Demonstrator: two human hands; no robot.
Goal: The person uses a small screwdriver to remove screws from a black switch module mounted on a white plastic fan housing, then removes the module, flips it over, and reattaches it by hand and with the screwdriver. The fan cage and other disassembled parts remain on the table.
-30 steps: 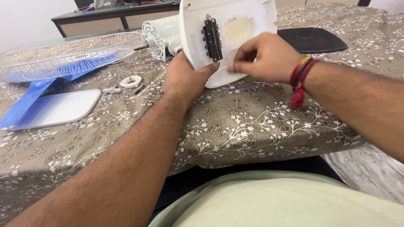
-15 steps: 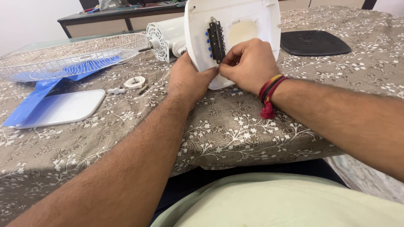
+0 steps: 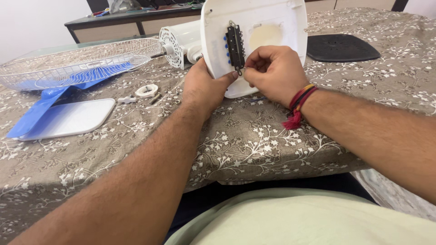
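Note:
A white plastic fan base (image 3: 272,18) stands tilted on its edge on the table, its inner side facing me. A black switch block (image 3: 235,44) with blue buttons is fixed on it. My left hand (image 3: 204,88) grips the base's lower left edge, thumb on the inner face. My right hand (image 3: 272,72) pinches something small at the bottom end of the switch block; what it holds is hidden by the fingers. Red and black thread bands circle my right wrist.
A white fan motor housing (image 3: 179,43) lies behind the base. A wire fan guard (image 3: 77,61), blue fan blades (image 3: 45,104), a white panel (image 3: 72,118), a white ring (image 3: 146,90) and small screws lie at the left. A black plate (image 3: 343,47) sits far right. The table has a floral cloth (image 3: 254,140).
My right hand has slid left along the base and now pinches at the bottom of the switch block. The base and my left hand have stayed about where they were.

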